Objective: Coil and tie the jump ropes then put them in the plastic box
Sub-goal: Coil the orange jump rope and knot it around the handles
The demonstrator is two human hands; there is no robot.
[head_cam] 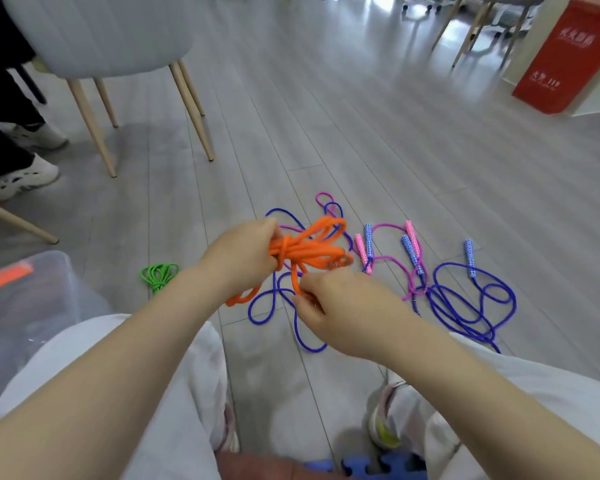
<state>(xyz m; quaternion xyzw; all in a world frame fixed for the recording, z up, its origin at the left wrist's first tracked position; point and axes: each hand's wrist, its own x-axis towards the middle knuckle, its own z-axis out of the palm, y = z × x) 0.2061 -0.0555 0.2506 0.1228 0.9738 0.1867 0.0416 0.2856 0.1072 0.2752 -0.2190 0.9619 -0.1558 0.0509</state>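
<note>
My left hand [243,258] grips a coiled orange jump rope [312,251] above the floor, with one turn wrapped round the bundle. My right hand [329,306] pinches the rope's loose orange end just below the coil. On the floor beyond lie a loose blue rope [465,299] and a pink rope [388,230] with patterned handles, tangled together. A small green coiled rope [158,275] lies on the floor to the left. The clear plastic box [28,299] stands at my left, partly hidden by my knee.
A grey chair [111,32] with wooden legs stands at the back left, and another person's feet in white shoes [18,178] are beside it. A red box [565,57] stands at the far right. More chair legs show at the back right.
</note>
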